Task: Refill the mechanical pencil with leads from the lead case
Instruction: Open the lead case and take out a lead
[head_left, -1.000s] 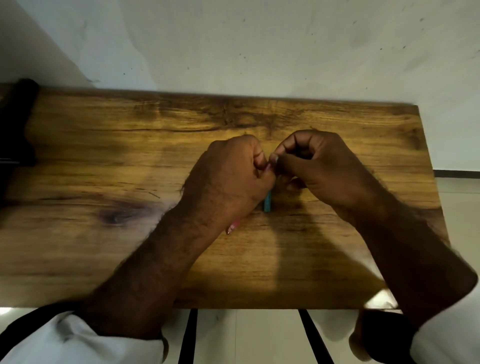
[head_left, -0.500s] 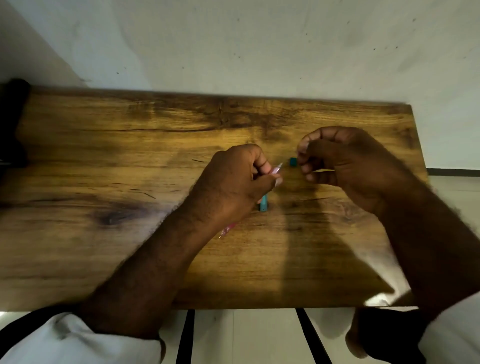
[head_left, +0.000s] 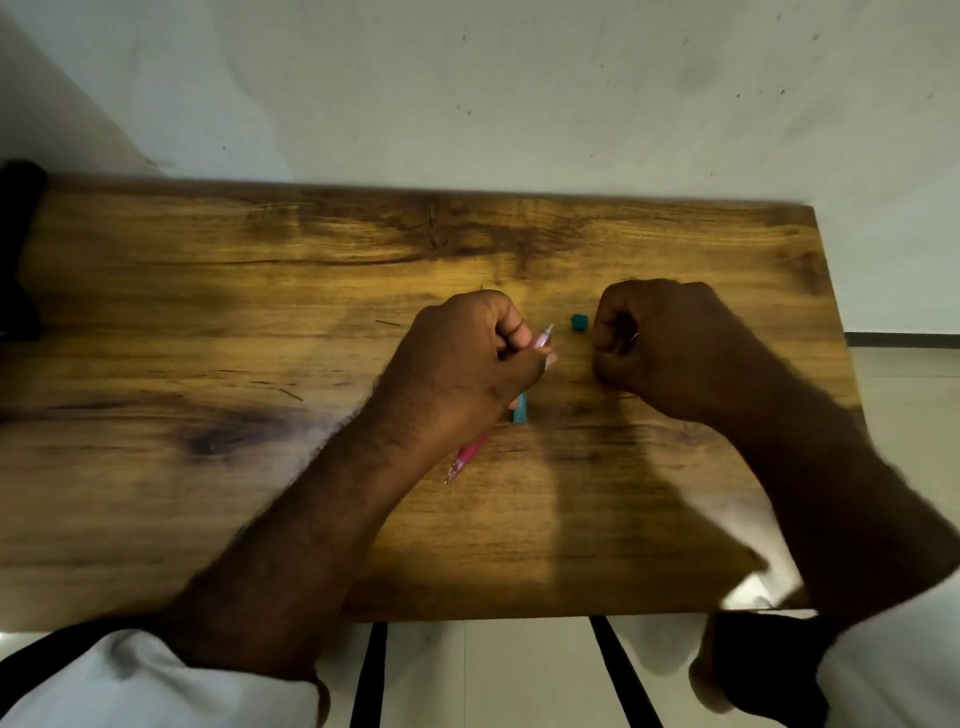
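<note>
My left hand (head_left: 467, 364) is closed around a pink mechanical pencil (head_left: 544, 338). The pencil's back end sticks out past the thumb, and its tip points down-left below the wrist. A teal lead case (head_left: 520, 409) lies on the wooden table (head_left: 208, 312), half hidden under my left hand. A small teal cap (head_left: 579, 322) sits on the table between my hands, just left of my right hand (head_left: 670, 348). My right hand is curled into a loose fist resting on the wood. A small pale glint shows among its fingers, and I cannot tell what it is.
The table ends at a pale wall behind and at its right edge (head_left: 831, 312) beside my right forearm. A dark object (head_left: 18, 249) stands at the far left end. Black table legs (head_left: 369, 675) and a pale floor show below the near edge.
My hands were joined at the pencil's back end and have since parted. My right hand moved right with the small teal cap, which now lies on the table beside it. The left hand kept the pencil.
</note>
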